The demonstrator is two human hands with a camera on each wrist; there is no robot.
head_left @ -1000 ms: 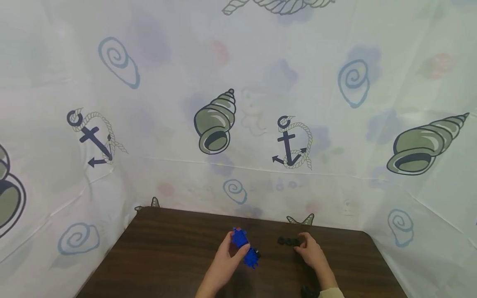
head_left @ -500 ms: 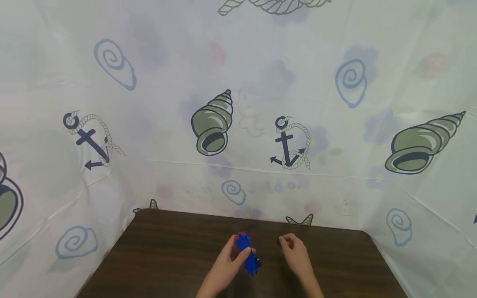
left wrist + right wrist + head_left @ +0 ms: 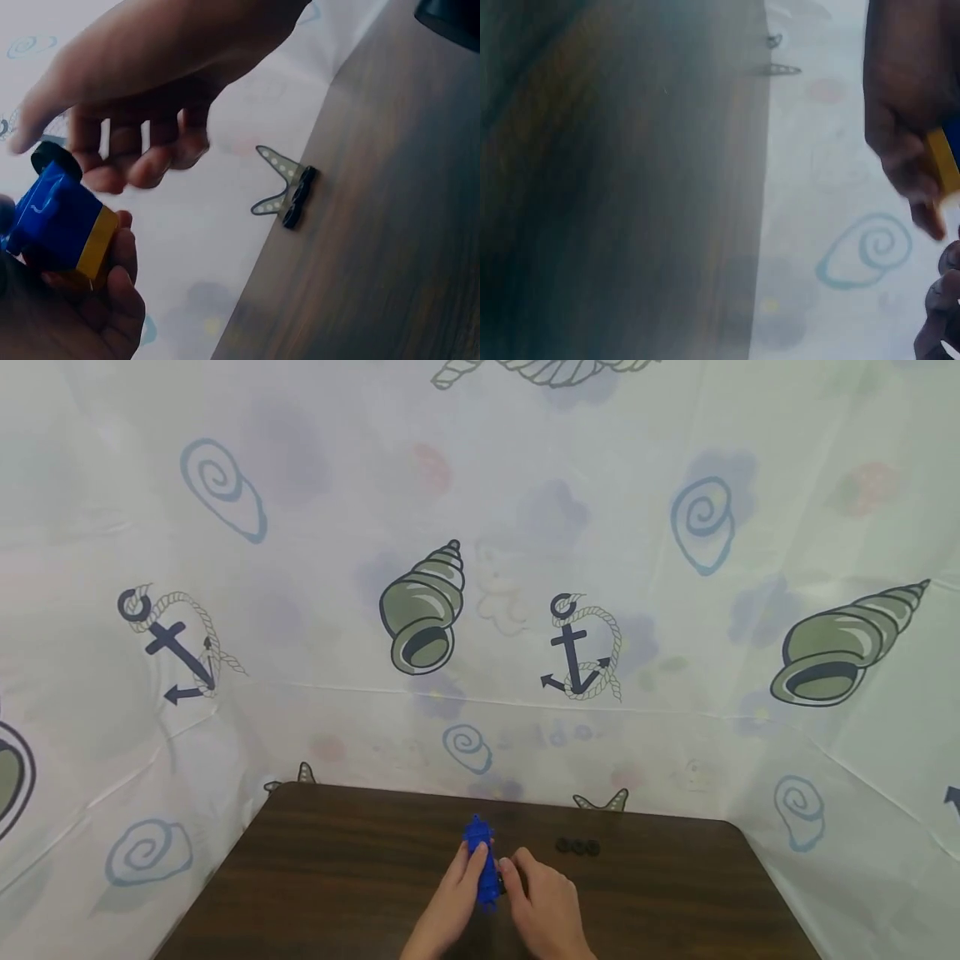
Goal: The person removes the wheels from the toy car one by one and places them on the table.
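Note:
My left hand point(image 3: 446, 902) grips a small blue toy body point(image 3: 487, 881) in front of me, its thumb lying along the blue side. In the left wrist view, the toy's yellow side point(image 3: 96, 241) rests against curled fingers. A black wheel point(image 3: 56, 159) sits at the toy's upper corner. The right hand point(image 3: 546, 906) is at the toy's right side, thumb and curled fingers on either side of that wheel; the exact contact is hard to make out. Only the toy's yellow edge point(image 3: 943, 161) and a bit of blue show in the right wrist view.
Several black wheels point(image 3: 577, 847) lie in a row on the dark wooden table point(image 3: 360, 860), right of the toy. A white curtain point(image 3: 322, 568) printed with shells and anchors hangs behind and at both sides. A dark rounded object point(image 3: 454, 21) cuts into the left wrist view's corner.
The right hand has left the row of wheels and come left to the toy, uncovering the row. The left hand has turned the toy more upright.

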